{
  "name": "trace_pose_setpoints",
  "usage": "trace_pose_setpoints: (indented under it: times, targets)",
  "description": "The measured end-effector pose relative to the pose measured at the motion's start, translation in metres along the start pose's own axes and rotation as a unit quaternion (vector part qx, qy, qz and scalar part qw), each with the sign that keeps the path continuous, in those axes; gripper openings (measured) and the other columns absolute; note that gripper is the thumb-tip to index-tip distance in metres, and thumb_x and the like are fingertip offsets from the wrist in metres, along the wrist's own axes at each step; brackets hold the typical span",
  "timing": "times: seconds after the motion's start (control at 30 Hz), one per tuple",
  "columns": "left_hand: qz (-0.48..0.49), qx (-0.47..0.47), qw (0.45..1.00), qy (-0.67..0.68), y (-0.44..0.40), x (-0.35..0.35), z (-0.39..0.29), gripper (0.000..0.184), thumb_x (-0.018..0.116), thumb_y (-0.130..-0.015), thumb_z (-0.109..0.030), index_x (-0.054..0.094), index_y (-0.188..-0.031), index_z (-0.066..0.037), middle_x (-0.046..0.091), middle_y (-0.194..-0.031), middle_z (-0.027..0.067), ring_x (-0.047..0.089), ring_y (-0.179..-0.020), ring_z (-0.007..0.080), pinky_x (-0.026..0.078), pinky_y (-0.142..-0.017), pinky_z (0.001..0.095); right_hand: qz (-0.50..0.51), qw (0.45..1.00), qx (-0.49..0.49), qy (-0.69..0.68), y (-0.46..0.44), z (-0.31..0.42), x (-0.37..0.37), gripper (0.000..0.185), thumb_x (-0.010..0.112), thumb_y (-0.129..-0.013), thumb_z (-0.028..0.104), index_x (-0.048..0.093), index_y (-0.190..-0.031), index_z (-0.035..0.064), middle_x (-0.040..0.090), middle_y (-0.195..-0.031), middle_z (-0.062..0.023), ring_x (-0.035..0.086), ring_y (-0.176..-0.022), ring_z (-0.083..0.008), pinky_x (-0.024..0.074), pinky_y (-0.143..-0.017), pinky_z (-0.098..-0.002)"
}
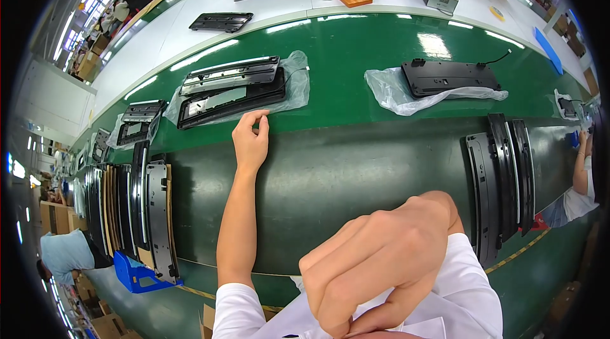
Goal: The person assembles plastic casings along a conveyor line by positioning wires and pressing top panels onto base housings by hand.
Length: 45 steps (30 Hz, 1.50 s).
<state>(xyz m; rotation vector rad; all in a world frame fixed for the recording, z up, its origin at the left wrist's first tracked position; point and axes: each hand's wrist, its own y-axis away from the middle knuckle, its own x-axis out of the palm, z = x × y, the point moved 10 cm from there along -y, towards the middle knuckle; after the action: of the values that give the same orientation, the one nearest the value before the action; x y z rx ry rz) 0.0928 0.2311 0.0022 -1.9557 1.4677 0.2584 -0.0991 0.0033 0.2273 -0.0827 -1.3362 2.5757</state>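
My left hand [250, 142] reaches forward to the near side of a black rectangular frame [232, 108], its thumb and fingers curled into a pinch. Whether anything is between those fingertips I cannot make out. A black and silver panel [229, 74] rests on the frame, and both lie on a clear plastic bag [297, 85]. Close to the camera, my right hand [387, 256] is closed in front of my chest, thumb pressed towards the bent fingers. What it holds, if anything, is hidden.
A black panel with a cable [451, 78] lies on plastic wrap [391, 94] at the right of the green belt [343, 40]. Upright panels stand in stacks on the left [155, 212] and right [505, 180]. Co-workers sit at both sides [67, 253], [578, 193].
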Motion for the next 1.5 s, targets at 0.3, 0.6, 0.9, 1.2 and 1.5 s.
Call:
trace_pose_setpoints:
  times: [0.3,0.6,0.9,1.2,1.5]
  targets:
    - [-0.001,-0.004,1.000,-0.005,0.000,-0.003,-0.003,0.017,0.063,-0.100,-0.009,0.076,-0.110,-0.004,0.074,-0.107,0.0062,0.070,-0.092,0.0134,0.054,-0.068,0.0255,-0.049,0.998,0.038,0.031,-0.004,-0.003,-0.019,0.011,0.077,-0.088,0.004,0.068,-0.088,-0.0021,0.065,-0.081,-0.0086,0.063,-0.068,-0.0243,0.0497,-0.058,-0.0337]
    - [-0.007,0.005,1.000,0.009,0.000,-0.003,0.000,0.016,0.064,-0.098,-0.006,0.076,-0.107,-0.003,0.074,-0.107,0.0085,0.068,-0.077,0.0141,0.052,-0.062,0.0267,-0.050,0.996,0.024,0.070,0.001,0.006,-0.019,0.010,0.082,-0.086,0.005,0.075,-0.084,-0.0015,0.071,-0.081,-0.0085,0.067,-0.068,-0.0222,0.0522,-0.055,-0.0305]
    - [-0.006,0.008,1.000,0.003,0.000,-0.006,-0.003,0.015,0.064,-0.098,-0.006,0.076,-0.107,-0.003,0.074,-0.106,0.0085,0.067,-0.076,0.0140,0.052,-0.061,0.0267,-0.005,0.997,-0.002,0.071,-0.001,0.012,-0.006,0.005,0.071,-0.093,0.003,0.072,-0.095,-0.0006,0.069,-0.088,-0.0091,0.067,-0.076,-0.0246,0.0536,-0.062,-0.0340]
    - [0.000,-0.002,1.000,0.003,0.000,-0.006,-0.002,0.017,0.064,-0.100,-0.010,0.076,-0.110,-0.004,0.074,-0.105,0.0053,0.065,-0.081,0.0103,0.051,-0.065,0.0249,-0.010,0.994,-0.032,0.108,-0.002,0.018,-0.005,0.005,0.072,-0.085,0.000,0.069,-0.090,-0.0010,0.065,-0.084,-0.0086,0.064,-0.073,-0.0251,0.0511,-0.062,-0.0348]
    - [0.002,-0.005,1.000,0.001,-0.001,-0.008,-0.002,0.017,0.064,-0.100,-0.011,0.076,-0.110,-0.004,0.074,-0.105,0.0054,0.066,-0.082,0.0111,0.051,-0.064,0.0255,-0.013,0.999,0.024,0.017,-0.008,-0.008,0.000,0.006,0.073,-0.083,0.002,0.070,-0.088,0.0007,0.067,-0.084,-0.0073,0.065,-0.076,-0.0254,0.0526,-0.063,-0.0345]
